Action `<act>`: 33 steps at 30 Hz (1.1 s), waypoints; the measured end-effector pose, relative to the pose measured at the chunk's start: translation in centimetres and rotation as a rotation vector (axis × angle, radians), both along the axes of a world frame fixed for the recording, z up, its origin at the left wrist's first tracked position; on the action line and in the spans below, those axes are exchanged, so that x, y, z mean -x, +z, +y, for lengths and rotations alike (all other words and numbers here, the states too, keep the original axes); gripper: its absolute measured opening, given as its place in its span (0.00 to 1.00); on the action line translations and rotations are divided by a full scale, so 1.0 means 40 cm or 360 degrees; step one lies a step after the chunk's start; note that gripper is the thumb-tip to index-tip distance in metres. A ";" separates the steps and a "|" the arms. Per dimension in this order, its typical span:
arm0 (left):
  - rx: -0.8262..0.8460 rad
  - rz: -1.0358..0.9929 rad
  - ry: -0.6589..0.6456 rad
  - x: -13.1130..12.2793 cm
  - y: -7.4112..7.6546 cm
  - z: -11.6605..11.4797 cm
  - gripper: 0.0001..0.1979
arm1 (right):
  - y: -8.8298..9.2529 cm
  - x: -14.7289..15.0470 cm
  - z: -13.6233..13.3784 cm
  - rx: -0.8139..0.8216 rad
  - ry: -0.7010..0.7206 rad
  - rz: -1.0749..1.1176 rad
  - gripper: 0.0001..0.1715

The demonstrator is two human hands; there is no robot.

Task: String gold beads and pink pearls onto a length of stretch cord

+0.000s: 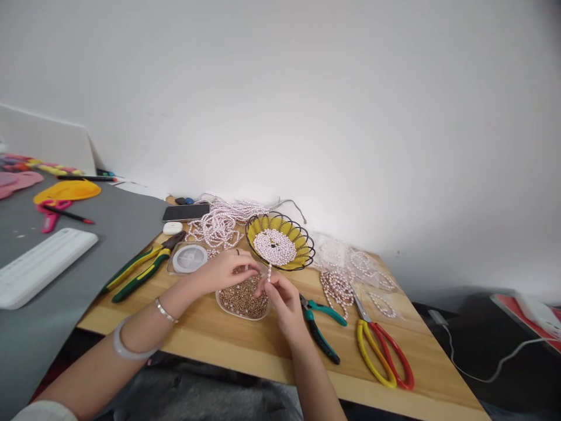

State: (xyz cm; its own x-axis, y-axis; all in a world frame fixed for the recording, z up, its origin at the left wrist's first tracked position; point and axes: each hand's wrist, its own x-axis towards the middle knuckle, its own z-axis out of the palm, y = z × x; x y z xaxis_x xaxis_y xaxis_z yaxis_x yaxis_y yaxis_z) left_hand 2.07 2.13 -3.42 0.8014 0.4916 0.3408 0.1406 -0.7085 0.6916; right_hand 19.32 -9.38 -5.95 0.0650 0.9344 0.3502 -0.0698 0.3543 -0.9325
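My right hand (pixel 284 301) pinches a short strand of pale pink beads (pixel 269 272) between thumb and fingertips, the strand standing up from the grip. Loosely stretched, the fingers of my left hand (pixel 230 271) hover over a clear tub of small gold beads (pixel 241 301); I see nothing held in them. Just behind both hands sits a black wire basket with a yellow lining (pixel 304 257), which contains loose pale pink beads (pixel 274 247). Part of the tub is hidden under my left hand.
Green-and-yellow pliers (pixel 146 266), a spool of clear line (pixel 189 258) and a phone (pixel 186 212) lie left. Bead strands (pixel 217 228) are piled behind. Teal pliers (pixel 322 321), red-and-yellow scissors (pixel 381 351) and bagged strands (pixel 363 263) lie right. A white keyboard (pixel 48 266) rests on the grey table.
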 end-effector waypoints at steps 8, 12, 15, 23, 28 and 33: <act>-0.0346 0.0470 -0.0220 -0.008 -0.011 -0.007 0.12 | -0.028 -0.010 0.016 -0.0023 -0.0346 0.0220 0.17; -0.0369 0.0553 -0.0222 -0.012 -0.003 -0.013 0.14 | -0.030 -0.012 0.021 -0.0005 -0.0408 0.0247 0.18; -0.0363 0.0558 -0.0199 -0.012 -0.006 -0.013 0.15 | -0.029 -0.013 0.021 0.0007 -0.0416 0.0234 0.18; -0.0566 0.0316 -0.0276 -0.026 -0.033 -0.030 0.11 | -0.035 -0.015 0.023 0.0015 -0.0429 0.0251 0.19; -0.0629 0.0256 -0.0319 -0.042 -0.051 -0.037 0.08 | -0.032 -0.014 0.023 0.0044 -0.0444 0.0249 0.20; -0.0594 0.0323 -0.0256 -0.043 -0.052 -0.044 0.07 | -0.027 -0.011 0.021 0.0084 -0.0436 0.0241 0.21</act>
